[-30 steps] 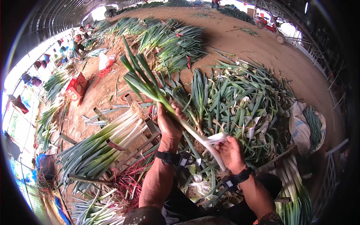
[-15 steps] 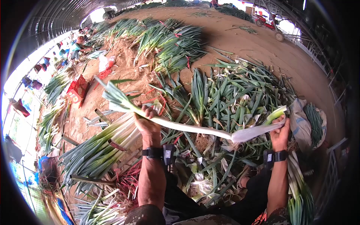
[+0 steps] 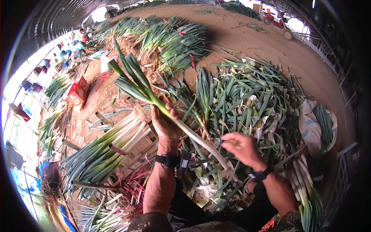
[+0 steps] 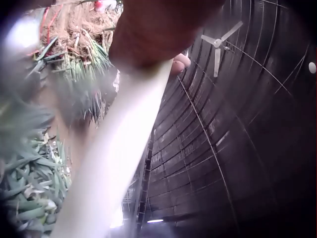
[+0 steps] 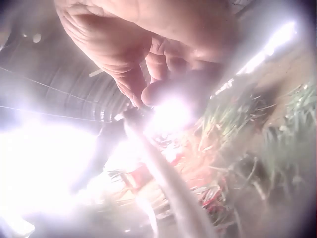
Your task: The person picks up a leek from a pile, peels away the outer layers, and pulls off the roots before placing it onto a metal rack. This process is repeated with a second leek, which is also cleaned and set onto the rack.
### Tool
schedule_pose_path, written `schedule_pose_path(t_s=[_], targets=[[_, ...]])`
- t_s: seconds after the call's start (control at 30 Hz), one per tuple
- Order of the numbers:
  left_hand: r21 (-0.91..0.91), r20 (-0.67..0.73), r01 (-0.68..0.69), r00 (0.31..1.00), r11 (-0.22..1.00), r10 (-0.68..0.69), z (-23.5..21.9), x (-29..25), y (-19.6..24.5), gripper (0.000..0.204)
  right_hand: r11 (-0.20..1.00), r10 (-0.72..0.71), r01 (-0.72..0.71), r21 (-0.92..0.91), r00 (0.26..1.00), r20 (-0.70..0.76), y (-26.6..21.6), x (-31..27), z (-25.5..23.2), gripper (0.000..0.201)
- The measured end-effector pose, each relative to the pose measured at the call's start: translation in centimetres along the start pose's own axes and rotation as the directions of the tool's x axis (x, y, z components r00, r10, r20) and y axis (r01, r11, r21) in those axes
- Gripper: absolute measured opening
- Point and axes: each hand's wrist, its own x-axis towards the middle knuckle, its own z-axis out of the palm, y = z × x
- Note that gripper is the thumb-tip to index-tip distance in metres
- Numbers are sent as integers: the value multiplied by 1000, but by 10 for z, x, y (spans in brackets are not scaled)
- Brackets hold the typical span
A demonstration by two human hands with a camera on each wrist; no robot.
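My left hand (image 3: 166, 125) grips a long green onion (image 3: 195, 137) around its pale green middle. Its leaves point up and left, and its white shaft slants down right to a rooted end. In the left wrist view the shaft passes under the hand, large and blurred. My right hand (image 3: 245, 150) is beside the lower shaft, blurred, its fingers reaching left and slightly bent. In the right wrist view, thumb and fingertips (image 5: 133, 94) come close together near the onion, with a small dark spot at their tips. No peel shows in this hand.
Peeled green onions (image 3: 104, 152) lie in a low metal rack at left, near red ties (image 3: 135, 187). A heap of leaves and trimmings (image 3: 251, 96) is at right, beside a white sack (image 3: 309, 127). Bundled onions (image 3: 174, 44) and a red bag (image 3: 78, 92) are farther off.
The right hand pulled a white peel far to the right, and the peel has since left it. That hand has come back left to the shaft. The left hand has tilted the leaves up again.
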Motion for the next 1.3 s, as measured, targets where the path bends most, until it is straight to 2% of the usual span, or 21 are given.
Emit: schedule_pose_path(t_s=[0.07,0.13,0.2,0.23,0.27,0.33,0.43,0.53,0.63,0.73,0.83,0.97,1.03,1.07,1.13,1.17,1.2,1.27,1.3], targets=[[-8,-3,30,1000,1000,-30,2,-1,-10,38,980,-196,194,-42,979,-58,0,12,31,26],[11,-80,53,995,999,-52,12,-7,-19,40,988,-147,149,27,985,-91,-3,20,50,24],[40,-31,69,997,997,-68,15,-10,-24,41,995,-62,65,71,997,-48,-9,23,57,22],[23,-71,84,994,996,-82,15,-10,-27,40,996,-19,21,91,1000,-25,-11,24,59,21],[5,-111,98,989,995,-97,15,-11,-29,38,999,-33,34,40,999,-30,-9,24,59,20],[-14,-95,87,992,996,-88,19,-14,-30,33,996,-61,58,-64,997,-39,-2,24,61,19],[-34,-110,91,989,995,-94,23,-18,-30,30,987,-47,69,147,989,-143,11,25,71,17],[-27,-109,84,990,996,-87,28,-21,-30,29,992,-32,53,113,984,-177,8,26,71,17],[-24,-99,91,991,996,-93,28,-22,-29,28,999,-22,25,25,995,-98,6,26,65,17],[-18,-108,105,988,994,-107,29,-23,-28,28,997,-72,73,5,993,-92,7,24,66,14],[10,-123,60,991,998,-58,25,-19,-26,30,985,-99,116,127,986,-133,-5,14,69,13],[-27,-123,27,992,999,-30,9,-7,-14,28,895,-444,444,-44,879,-173,9,-1,73,20],[-10,-145,-24,989,1000,23,-1,1,-7,28,969,-241,242,50,970,-30,13,-22,68,16],[-1,-155,-51,987,999,50,-6,4,-5,28,988,-137,132,85,989,50,16,-34,65,14],[-13,-125,-77,989,997,75,-1,2,4,28,995,-39,63,-80,961,274,25,-58,60,9],[-10,-115,-89,990,996,87,1,0,7,28,985,26,40,-167,927,374,30,-71,58,8],[-8,-102,-98,990,995,97,2,0,9,28,967,93,48,-252,849,520,40,-83,56,10],[-28,-84,-103,991,994,100,1,1,12,28,908,252,113,-403,622,741,59,-95,54,16],[-44,-65,-90,994,995,87,2,2,13,28,947,138,83,-309,766,627,48,-90,54,16]])
